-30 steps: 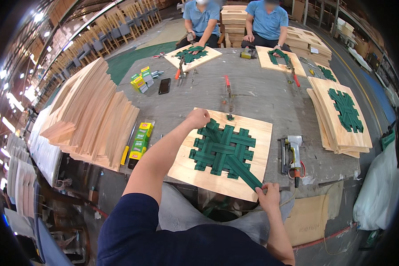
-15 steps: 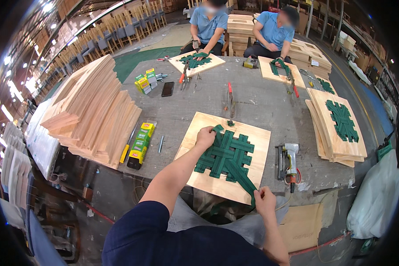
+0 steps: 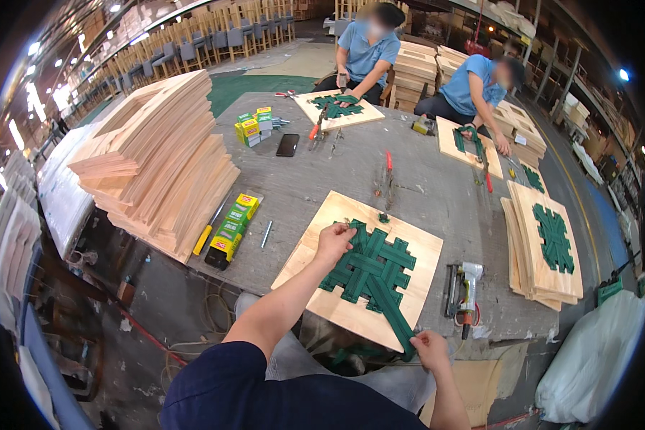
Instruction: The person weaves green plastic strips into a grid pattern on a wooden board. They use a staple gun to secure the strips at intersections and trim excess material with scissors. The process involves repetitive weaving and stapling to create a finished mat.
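Note:
Before me on the table lies a square wooden panel (image 3: pixel 322 215) with green webbing straps (image 3: pixel 369 261) woven across its middle. At the weave's upper left edge, my left hand (image 3: pixel 335 244) is closed in a pinch on one end of a diagonal green strap. The strap (image 3: pixel 390 308) crosses the weave and runs over the panel's near edge. Down there my right hand (image 3: pixel 431 350) grips its lower end between thumb and fingers. Just above the weave sits a small dark piece (image 3: pixel 383 218) on the wood.
An air stapler (image 3: pixel 469 287) lies right of the panel, red-handled pliers (image 3: pixel 389 172) beyond it. Wooden panels are stacked at left (image 3: pixel 158 158) and right (image 3: pixel 552 244). Green-yellow boxes (image 3: pixel 235 226), a metal rod (image 3: pixel 266 234) and a phone (image 3: pixel 287 145) lie left. Two people work opposite.
My view has shifted. The strap end that stood up above my left hand now lies lower by the weave. The person at far right leans forward, one hand reaching to the table edge.

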The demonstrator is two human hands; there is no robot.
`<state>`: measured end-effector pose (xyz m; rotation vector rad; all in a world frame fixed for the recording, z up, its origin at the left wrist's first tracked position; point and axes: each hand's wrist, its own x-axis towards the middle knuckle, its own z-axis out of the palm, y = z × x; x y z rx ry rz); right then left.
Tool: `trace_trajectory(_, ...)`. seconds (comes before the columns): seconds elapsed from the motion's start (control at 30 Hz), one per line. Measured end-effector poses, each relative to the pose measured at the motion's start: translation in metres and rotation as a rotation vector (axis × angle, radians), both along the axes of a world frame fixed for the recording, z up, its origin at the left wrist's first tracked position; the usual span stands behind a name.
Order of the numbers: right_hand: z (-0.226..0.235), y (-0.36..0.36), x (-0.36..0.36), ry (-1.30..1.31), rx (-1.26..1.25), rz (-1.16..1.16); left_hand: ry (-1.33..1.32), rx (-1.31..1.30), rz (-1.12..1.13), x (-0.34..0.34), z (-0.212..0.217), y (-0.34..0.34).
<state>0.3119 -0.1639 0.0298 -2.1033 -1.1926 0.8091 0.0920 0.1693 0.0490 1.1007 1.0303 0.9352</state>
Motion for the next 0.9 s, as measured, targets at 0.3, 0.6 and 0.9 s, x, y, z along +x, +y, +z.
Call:
trace_trajectory(0.3, 0.040, 0.186, -0.038, 0.196, 0.525, 0.103, -0.106, -0.038, -0.079, -0.009, -0.001, -0.025)
trace_trajectory(0.6, 0.044, 0.278, -0.070, 0.116, 0.589, 0.241, -0.117, -0.093, -0.096, -0.024, 0.000, -0.023)
trace_trajectory(0.9, 0.051, 0.280, -0.062, -0.053, 0.576, 0.385, -0.265, -0.217, -0.105, -0.020, -0.002, -0.016)
